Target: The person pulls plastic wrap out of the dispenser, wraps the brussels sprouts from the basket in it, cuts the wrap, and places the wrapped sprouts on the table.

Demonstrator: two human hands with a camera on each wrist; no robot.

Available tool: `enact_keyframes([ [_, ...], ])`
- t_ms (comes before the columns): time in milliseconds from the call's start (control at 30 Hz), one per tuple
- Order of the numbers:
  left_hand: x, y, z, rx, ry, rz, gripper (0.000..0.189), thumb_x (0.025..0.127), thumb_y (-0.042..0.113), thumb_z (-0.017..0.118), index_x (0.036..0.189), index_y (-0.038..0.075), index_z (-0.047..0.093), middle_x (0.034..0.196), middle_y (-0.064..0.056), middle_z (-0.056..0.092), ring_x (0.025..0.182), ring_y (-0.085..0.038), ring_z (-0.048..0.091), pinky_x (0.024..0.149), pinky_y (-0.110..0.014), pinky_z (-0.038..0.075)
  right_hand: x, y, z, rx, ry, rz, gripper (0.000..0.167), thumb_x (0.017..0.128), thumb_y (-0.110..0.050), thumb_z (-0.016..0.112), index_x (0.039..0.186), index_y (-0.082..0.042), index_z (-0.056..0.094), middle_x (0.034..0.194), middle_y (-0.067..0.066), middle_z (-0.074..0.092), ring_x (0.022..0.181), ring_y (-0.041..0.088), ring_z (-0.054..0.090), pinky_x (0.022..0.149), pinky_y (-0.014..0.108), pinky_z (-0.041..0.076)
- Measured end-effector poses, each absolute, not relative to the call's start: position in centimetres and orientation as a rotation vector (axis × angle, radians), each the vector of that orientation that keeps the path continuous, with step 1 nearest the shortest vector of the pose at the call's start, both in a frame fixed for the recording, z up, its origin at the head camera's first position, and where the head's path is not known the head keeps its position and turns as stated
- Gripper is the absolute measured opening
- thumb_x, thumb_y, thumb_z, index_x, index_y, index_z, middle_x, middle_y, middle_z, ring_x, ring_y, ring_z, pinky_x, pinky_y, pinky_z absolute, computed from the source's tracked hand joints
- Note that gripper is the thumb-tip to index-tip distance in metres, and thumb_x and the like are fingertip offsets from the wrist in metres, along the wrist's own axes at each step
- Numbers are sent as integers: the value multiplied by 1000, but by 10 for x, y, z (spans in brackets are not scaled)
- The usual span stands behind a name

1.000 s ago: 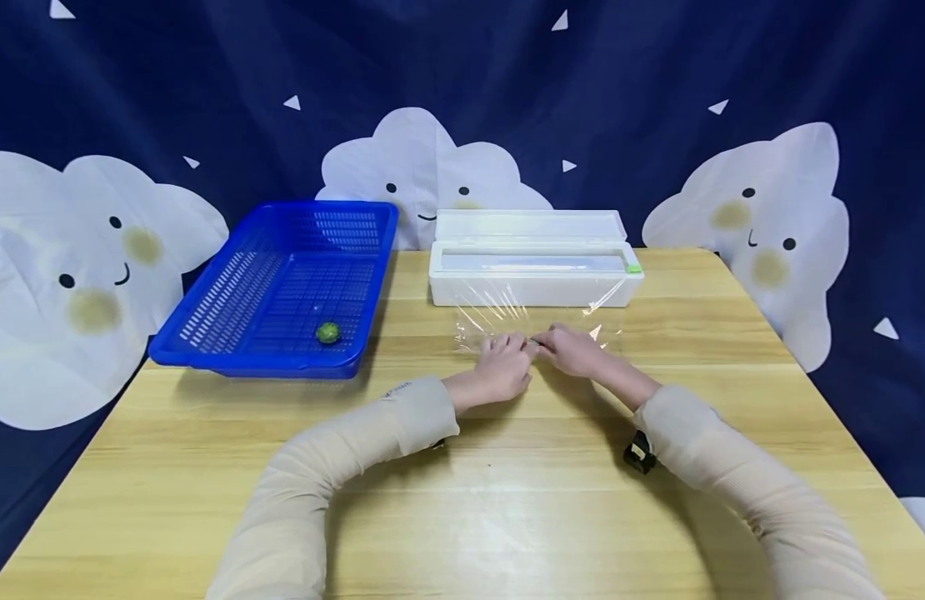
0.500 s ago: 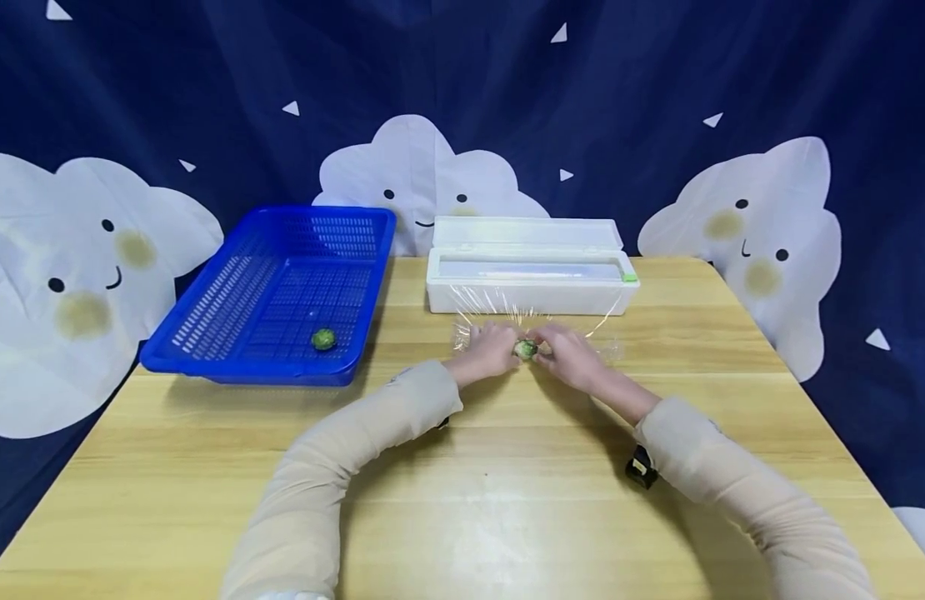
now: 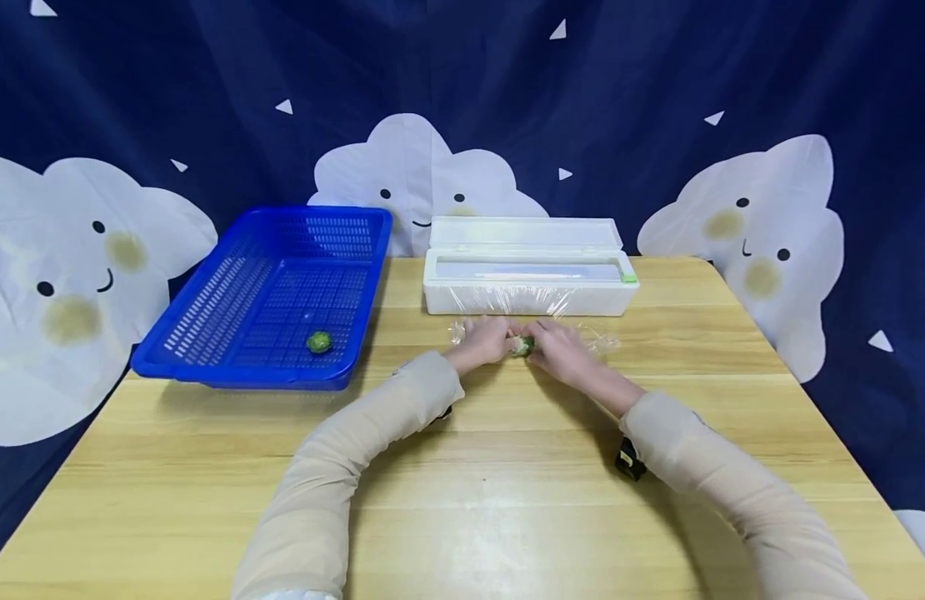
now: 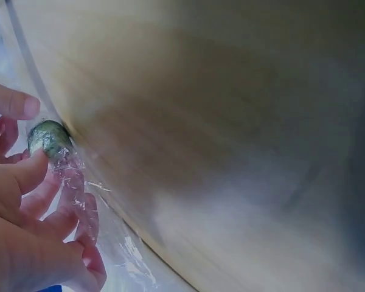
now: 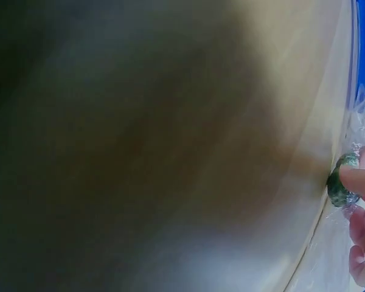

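Note:
A small round green vegetable (image 4: 48, 135), glossy under clear plastic wrap, lies between my two hands near the middle of the table. My left hand (image 3: 483, 342) holds it, the thumb on its side and the other fingers behind the film in the left wrist view. Close against its right side, my right hand (image 3: 560, 348) has curled fingers at the plastic wrap (image 3: 602, 340); its exact hold is partly hidden. The film stretches toward the white wrap dispenser box (image 3: 522, 301), whose lid stands up. Another green vegetable (image 3: 319, 342) sits in the blue basket.
At the back left of the wooden table (image 3: 492, 517) stands the blue perforated basket (image 3: 241, 377). A green slider (image 3: 628, 279) is at the right end of the dispenser box. Behind the table hangs a dark blue cloud-patterned curtain (image 3: 462, 58).
The green vegetable, first hidden by the hands, came into sight between them. Both hands have moved slightly toward the box, and the film around the vegetable is more bunched.

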State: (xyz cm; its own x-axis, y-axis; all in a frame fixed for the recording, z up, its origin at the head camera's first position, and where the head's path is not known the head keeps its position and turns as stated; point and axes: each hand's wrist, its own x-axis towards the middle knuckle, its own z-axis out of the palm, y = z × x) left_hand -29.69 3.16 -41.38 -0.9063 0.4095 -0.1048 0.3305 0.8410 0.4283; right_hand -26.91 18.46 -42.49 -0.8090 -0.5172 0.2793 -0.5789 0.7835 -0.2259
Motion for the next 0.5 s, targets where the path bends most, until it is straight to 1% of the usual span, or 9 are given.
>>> enact_keyframes([
  [133,-296,29,-415,596,2863,661,30,88,24,60,117,17,62,102,0,67,105,-25,51,87,-43,28,-277,183,-424,853,-2776,438,30,70,-3,75,96,1,61,87,11,63,75,25,60,65,37,49],
  [200,-294,28,-416,617,2917,667,33,87,25,61,118,16,61,105,-2,65,107,-25,49,85,-42,29,-280,182,-421,851,-2790,431,26,70,-5,76,92,-1,62,85,10,64,73,24,61,68,39,48],
  [267,-291,29,-416,615,2974,654,34,86,27,61,118,15,60,112,-2,62,111,-25,46,84,-40,29,-282,182,-419,846,-2813,420,24,71,-6,75,92,-2,64,86,10,66,75,25,62,71,42,47],
  [367,-284,31,-414,631,3011,634,33,86,26,61,118,15,60,120,-4,56,113,-25,45,83,-38,30,-286,181,-416,845,-2859,389,22,75,-9,72,95,-2,65,90,11,67,81,29,63,74,46,47],
  [500,-275,34,-410,659,2966,514,40,87,26,58,126,14,54,126,-6,51,114,-25,42,86,-39,31,-291,178,-412,804,-2938,344,19,82,-9,66,100,-4,65,94,12,67,86,32,62,76,49,45],
])
